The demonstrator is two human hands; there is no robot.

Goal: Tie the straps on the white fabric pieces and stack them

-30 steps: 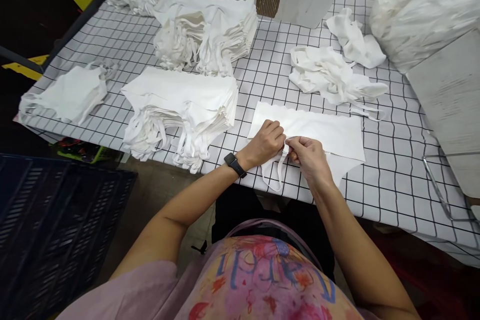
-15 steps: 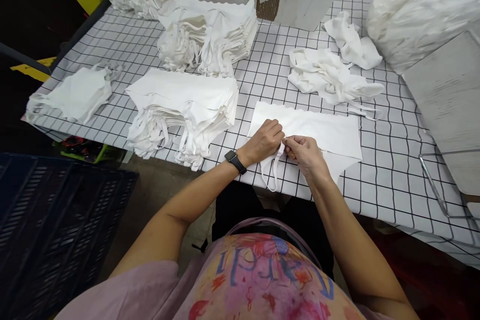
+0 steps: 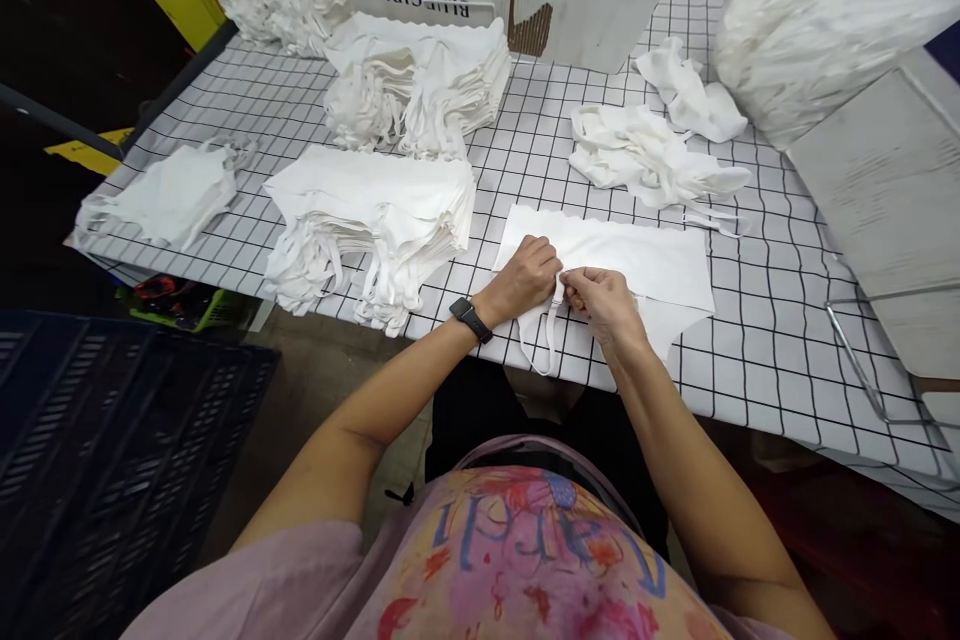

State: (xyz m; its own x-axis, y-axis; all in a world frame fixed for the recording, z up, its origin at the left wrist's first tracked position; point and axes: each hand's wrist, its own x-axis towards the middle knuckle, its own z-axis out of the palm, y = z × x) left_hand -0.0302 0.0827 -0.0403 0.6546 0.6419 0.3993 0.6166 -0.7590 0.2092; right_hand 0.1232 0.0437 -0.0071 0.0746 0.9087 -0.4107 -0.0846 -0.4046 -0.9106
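Note:
A white strappy top (image 3: pixel 645 255) lies flat on the table in front of me, its scalloped edge away from me. My left hand (image 3: pixel 527 272), with a black watch at the wrist, is closed in a pinch on the top near its strap. Close beside it, my right hand (image 3: pixel 600 298) pinches the upper end of the shoulder strap (image 3: pixel 551 332) between thumb and fingers. The strap hangs in a loop toward the table's front edge. My fingers hide the exact spot being gripped.
Left of my hands sits a stack of folded white tops (image 3: pixel 375 185), with another stack (image 3: pixel 427 50) behind it. One top (image 3: pixel 169 195) lies far left. Crumpled tops (image 3: pixel 649 155) lie right of centre. Cardboard boxes (image 3: pixel 585 10) and a plastic bag (image 3: pixel 832 20) stand behind.
The view has tilted up slightly, showing more of the boxes. Both hands stay close together at the strap, with only slight finger movement.

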